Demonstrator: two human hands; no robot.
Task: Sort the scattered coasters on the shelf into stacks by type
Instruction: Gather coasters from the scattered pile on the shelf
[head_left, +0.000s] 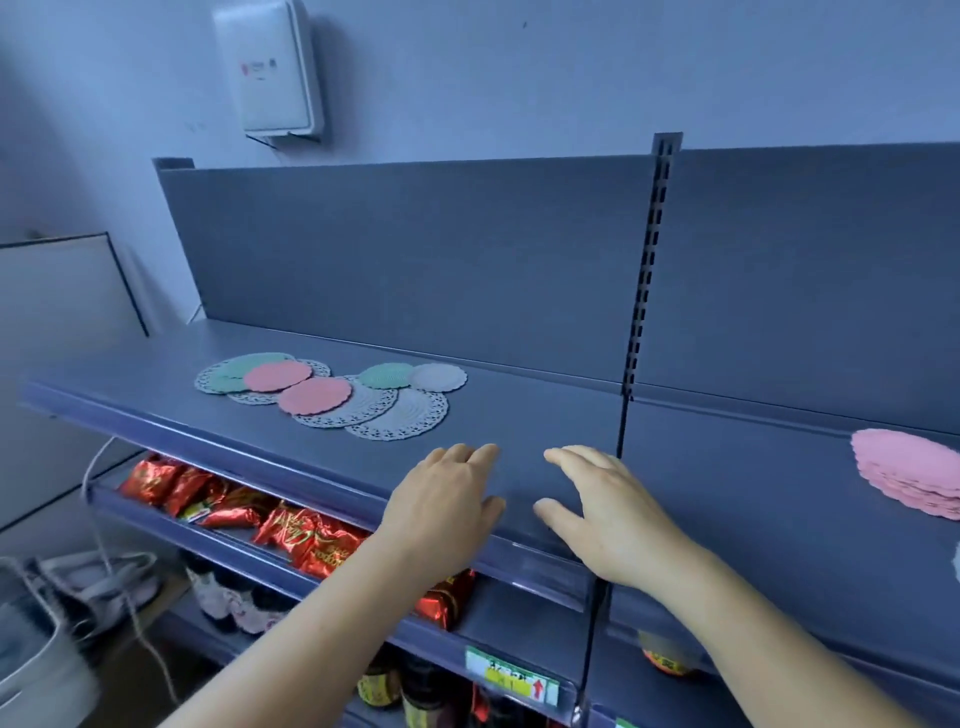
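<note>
Scattered coasters lie overlapping on the blue shelf: two pink ones, a large green one, a small green one, a small pale one and several white lace doilies. A stack of pink coasters sits on the right shelf section. My left hand and my right hand hover side by side over the shelf's front edge, fingers spread, holding nothing, to the right of and nearer than the scattered pile.
A slotted upright divides the two shelf sections. Red snack packets fill the shelf below, bottles stand lower down. A white wall box hangs above; a cable dangles at the left.
</note>
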